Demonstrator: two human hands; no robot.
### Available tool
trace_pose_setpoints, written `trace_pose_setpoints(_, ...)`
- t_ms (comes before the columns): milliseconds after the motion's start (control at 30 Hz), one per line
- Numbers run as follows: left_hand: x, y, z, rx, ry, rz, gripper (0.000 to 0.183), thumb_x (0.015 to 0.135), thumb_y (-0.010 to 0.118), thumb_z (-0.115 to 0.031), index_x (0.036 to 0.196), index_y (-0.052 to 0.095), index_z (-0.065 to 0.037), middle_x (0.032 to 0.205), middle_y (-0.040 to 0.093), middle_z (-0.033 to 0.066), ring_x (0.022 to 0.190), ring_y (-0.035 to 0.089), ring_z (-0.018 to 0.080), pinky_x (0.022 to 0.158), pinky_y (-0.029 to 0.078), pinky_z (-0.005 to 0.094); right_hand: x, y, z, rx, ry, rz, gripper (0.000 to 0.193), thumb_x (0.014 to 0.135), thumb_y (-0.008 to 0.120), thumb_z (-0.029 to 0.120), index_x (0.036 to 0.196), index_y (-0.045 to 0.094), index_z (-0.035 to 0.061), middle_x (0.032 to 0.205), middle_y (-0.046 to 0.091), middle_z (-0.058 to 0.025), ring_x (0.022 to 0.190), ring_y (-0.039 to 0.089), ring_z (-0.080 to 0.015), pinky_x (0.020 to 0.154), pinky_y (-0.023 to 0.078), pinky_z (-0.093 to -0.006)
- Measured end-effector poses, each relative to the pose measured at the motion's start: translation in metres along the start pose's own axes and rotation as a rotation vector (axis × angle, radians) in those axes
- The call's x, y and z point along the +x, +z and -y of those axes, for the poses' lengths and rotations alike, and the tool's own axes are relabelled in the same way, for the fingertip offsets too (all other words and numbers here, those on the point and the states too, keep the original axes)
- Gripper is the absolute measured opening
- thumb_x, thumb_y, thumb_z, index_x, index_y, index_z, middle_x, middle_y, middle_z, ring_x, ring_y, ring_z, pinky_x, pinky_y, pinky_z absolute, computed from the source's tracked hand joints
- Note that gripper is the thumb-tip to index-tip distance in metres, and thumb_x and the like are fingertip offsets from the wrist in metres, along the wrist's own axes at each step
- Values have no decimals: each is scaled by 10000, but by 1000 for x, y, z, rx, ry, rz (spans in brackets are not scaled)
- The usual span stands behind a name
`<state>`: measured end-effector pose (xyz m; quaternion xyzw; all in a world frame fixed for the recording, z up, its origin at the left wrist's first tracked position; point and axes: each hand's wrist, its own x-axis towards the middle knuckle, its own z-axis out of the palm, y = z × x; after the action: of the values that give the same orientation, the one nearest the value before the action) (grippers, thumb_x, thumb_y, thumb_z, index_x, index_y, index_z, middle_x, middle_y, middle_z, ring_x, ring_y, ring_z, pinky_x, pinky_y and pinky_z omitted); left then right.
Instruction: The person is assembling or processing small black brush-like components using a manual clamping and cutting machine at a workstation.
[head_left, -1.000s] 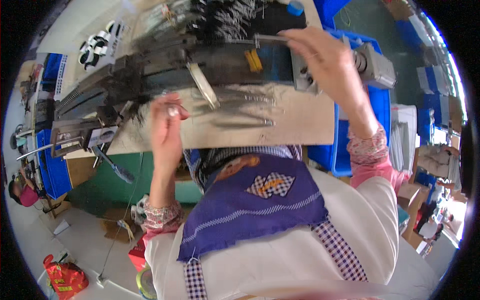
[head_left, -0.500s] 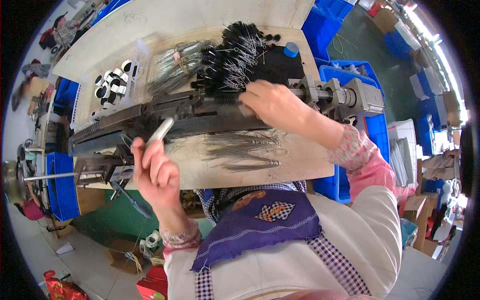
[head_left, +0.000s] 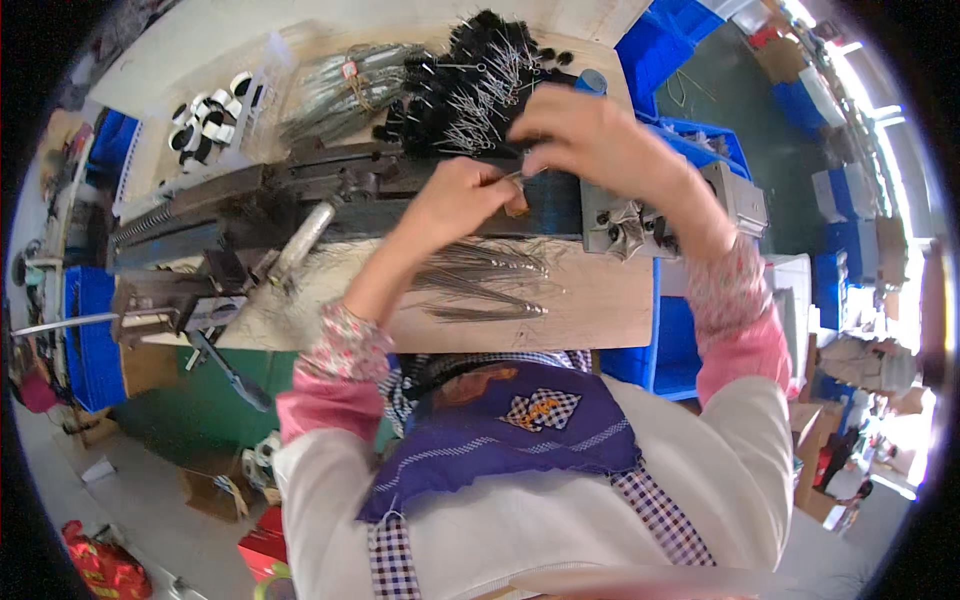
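My left hand (head_left: 460, 203) reaches over the front of the dark metal machine bed (head_left: 400, 222), its thumb and fingers pinched together. A small tan bit shows by its fingertips, too blurred to name. Close by on the right, my right hand (head_left: 592, 135) is bent with curled, motion-smeared fingers, its tips meeting a thin strand at the left fingertips. Just beyond lies a pile of black bristle brushes (head_left: 480, 90) with twisted wire stems and loops. A sheaf of thin wires (head_left: 485, 285) rests on the table in front of the bed.
A clear bin (head_left: 140, 170) of black-and-white rolls stands far left, beside a tied wire bundle (head_left: 350, 90). A blue round cap (head_left: 591, 81) sits behind my right hand. Left of the hands, a pale lever handle (head_left: 303, 240) sticks up. Blue crates (head_left: 678, 345) flank the table.
My left hand has left the pale lever handle and moved right to the middle of the bed. My right hand has risen and shifted right. The view has shifted slightly.
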<state>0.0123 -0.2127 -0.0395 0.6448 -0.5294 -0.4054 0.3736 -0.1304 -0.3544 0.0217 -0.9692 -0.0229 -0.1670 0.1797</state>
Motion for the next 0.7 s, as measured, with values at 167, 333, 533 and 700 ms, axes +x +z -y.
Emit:
trace_pose_setpoints(167,-16,-18,-25,868,181,-291,166,776,597,-176,682,668,-59,671,637,149,705,654,321,620,526,428,8,28,12,-26,-96,-62,136,747,665,77,826,583,2,834,550,-110,791,572,-306,697,479,-379)
trace_pose_setpoints(333,-48,-46,-21,1198,519,-552,154,785,576,-12,841,683,-107,847,647,55,640,652,228,547,523,333,26,50,12,150,-150,-266,161,749,675,150,868,641,46,783,631,-91,773,627,-289,668,512,-369)
trace_pose_setpoints(533,-101,13,13,-262,225,-918,208,949,533,-123,1103,606,-4,793,604,39,501,529,72,447,424,207,46,75,11,243,-39,-351,138,788,666,134,882,673,33,848,671,-117,766,643,-294,695,520,-351)
trace_pose_setpoints(700,-106,4,60,-1356,-241,-455,335,972,502,-297,1018,599,20,603,485,2,405,378,56,359,285,196,56,80,22,166,15,-283,128,763,679,119,814,629,13,803,638,-128,761,623,-320,674,508,-369)
